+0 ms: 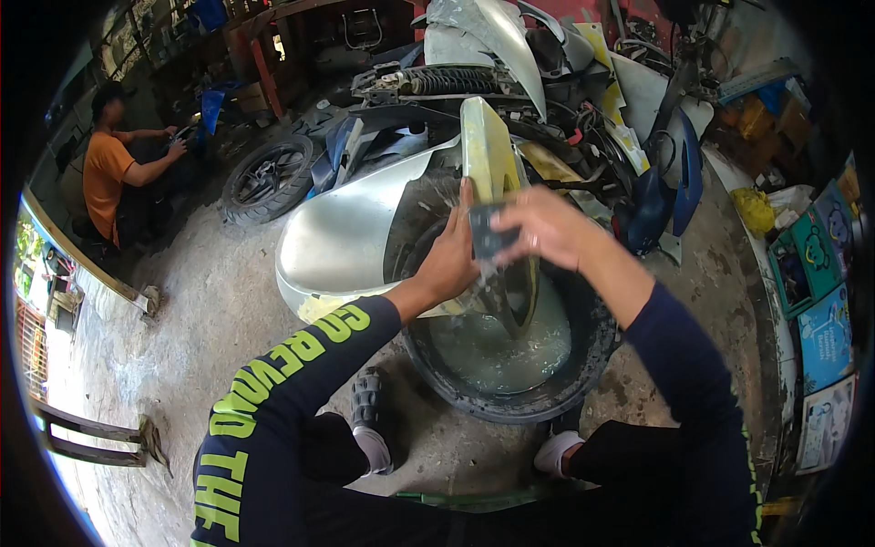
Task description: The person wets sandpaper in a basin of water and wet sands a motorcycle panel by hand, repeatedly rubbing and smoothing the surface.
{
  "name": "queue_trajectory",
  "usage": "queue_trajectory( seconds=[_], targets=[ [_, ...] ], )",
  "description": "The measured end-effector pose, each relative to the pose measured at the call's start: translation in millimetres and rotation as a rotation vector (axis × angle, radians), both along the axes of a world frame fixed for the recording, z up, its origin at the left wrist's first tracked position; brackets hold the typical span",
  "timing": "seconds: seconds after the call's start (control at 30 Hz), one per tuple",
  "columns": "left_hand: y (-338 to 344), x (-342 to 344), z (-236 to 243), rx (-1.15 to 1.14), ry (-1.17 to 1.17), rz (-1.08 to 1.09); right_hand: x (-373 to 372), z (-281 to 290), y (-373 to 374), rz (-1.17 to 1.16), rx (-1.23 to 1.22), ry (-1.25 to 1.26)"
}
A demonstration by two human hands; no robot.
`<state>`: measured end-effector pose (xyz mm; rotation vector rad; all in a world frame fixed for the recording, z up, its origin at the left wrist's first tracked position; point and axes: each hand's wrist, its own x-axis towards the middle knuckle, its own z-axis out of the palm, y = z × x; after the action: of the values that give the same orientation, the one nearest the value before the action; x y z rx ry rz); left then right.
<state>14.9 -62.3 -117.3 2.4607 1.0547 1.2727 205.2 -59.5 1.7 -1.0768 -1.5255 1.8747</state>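
My right hand, smeared by motion, grips a dark grey piece of sandpaper against a motorcycle body panel. The panel stands upright, patched yellow and bare grey, and its pointed lower end reaches down into a basin. My left hand is closed around the panel's left side, thumb upward. Below both hands, the round black basin holds cloudy greyish water. A large silver panel with a yellowish lower edge sits to the left; I cannot tell whether both panels are one piece.
Beyond the basin lie a wheel with its tyre, a blue body part and a heap of motorcycle parts. A person in orange crouches at far left. Boxes and a yellow bag line the right side. My feet flank the basin.
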Motion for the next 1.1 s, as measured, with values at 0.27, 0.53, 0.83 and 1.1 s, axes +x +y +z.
queue_trajectory(
  seconds=[0.27, 0.53, 0.83, 1.1],
  targets=[
    [10.0, 29.8, 44.9, -0.563, -0.369, 0.149, -11.2, 12.7, 43.9, 0.167, 1.98, -0.767],
    [10.1, 18.1, 3.7, -0.447, -0.332, 0.104, 8.1, -35.8, 33.1, 0.118, 1.966, -0.769],
    [11.0, 9.5, -4.8, -0.259, -0.365, -0.015, 6.6, -47.5, 29.5, -0.002, 2.003, -0.756],
    [1.8, 5.2, 18.1, -0.599, -0.375, -0.078, -39.6, 2.1, 85.3, -0.349, 1.797, -0.709]
  ],
)
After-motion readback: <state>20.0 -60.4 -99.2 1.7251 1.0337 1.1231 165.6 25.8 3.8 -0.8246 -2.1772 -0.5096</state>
